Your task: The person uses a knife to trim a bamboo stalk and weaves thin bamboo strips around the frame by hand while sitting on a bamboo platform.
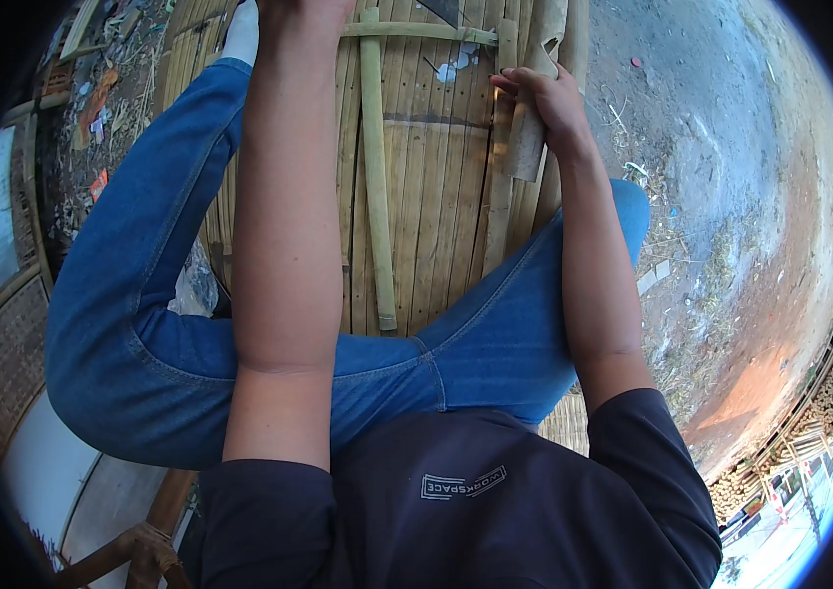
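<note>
Right hand point(546, 103) was closed around a bamboo strip point(528, 137) over the slatted bamboo panel point(436, 196). Left hand was cut off at the far edge; grip could not be told.

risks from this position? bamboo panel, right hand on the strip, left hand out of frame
1. The right hand grips a bamboo strip bare; split edges could splinter or cut it.
2. The left hand is beyond the top edge, so its hold cannot be checked.
3. The loose bamboo pole lying on the panel might roll.
</note>
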{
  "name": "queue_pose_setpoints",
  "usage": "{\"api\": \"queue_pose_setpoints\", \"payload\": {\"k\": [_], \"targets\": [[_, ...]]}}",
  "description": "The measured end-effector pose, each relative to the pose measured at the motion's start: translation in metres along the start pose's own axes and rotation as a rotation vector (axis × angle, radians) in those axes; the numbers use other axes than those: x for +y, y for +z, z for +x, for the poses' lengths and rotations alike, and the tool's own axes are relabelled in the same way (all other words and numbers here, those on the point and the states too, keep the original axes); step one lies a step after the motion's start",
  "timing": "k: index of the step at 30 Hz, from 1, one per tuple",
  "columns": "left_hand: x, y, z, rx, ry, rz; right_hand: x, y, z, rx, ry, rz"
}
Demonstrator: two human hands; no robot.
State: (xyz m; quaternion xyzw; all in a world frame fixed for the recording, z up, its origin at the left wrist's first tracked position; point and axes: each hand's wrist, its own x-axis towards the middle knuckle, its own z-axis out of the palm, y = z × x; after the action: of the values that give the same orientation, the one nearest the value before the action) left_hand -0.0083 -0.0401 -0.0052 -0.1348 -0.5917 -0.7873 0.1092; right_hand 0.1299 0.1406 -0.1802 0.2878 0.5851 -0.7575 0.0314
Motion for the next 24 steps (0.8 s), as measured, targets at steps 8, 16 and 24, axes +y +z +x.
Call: {"api": "queue_pose_setpoints", "payload": {"k": [8, 16, 24], "targets": [[0.010, 0.009, -0.001, 0.117, -0.125, 0.029, 0.004, -0.003, 0.003, -0.019, -0.020, 0.009], [0.006, 0.007, -0.003, -0.037, -0.024, 0.119, 0.002, -0.001, 0.003, -0.018, -0.003, 0.023], [0.014, 0.032, 0.023, -0.044, -0.220, 0.265, 0.003, 0.004, 0.004, 0.044, 0.019, 0.011]]}}
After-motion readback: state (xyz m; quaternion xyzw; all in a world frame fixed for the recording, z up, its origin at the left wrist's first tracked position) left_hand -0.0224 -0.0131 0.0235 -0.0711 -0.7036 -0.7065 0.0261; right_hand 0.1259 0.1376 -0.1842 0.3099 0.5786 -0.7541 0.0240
